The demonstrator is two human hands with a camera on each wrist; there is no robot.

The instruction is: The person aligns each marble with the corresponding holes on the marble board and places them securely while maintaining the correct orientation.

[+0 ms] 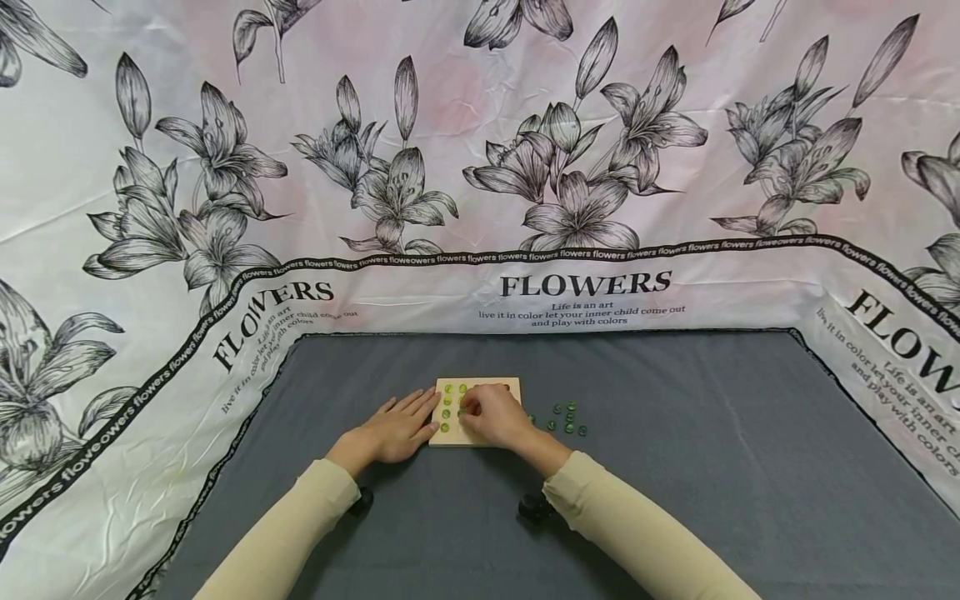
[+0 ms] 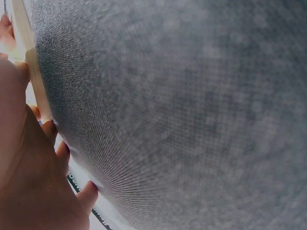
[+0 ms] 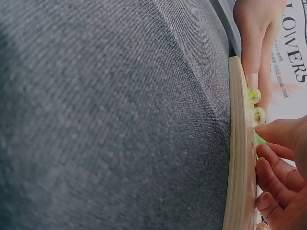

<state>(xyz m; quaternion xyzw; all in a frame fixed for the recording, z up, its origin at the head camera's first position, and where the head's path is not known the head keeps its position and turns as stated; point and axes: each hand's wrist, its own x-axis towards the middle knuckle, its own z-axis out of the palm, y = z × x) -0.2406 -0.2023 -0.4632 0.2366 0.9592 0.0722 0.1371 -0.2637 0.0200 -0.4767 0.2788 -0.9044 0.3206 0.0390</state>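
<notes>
A pale wooden board [image 1: 480,440] lies on the grey cloth, with yellow-green glass marbles [image 1: 446,413] standing in rows on its left part. My left hand [image 1: 397,429] rests at the board's left edge, fingers spread and fairly straight, thumb touching the board. Over the middle of the board, my right hand [image 1: 495,414] pinches a green marble [image 3: 260,139] between thumb and finger, close to the board's surface. It covers much of the board's right part in the head view. Two seated marbles [image 3: 254,96] show beside the left hand's fingers in the right wrist view.
Several loose dark green marbles [image 1: 570,417] lie on the cloth right of the board. Black objects [image 1: 534,508] sit below both wrists. A white sheet with flower prints [image 1: 585,300] rises behind the grey cloth [image 1: 675,450].
</notes>
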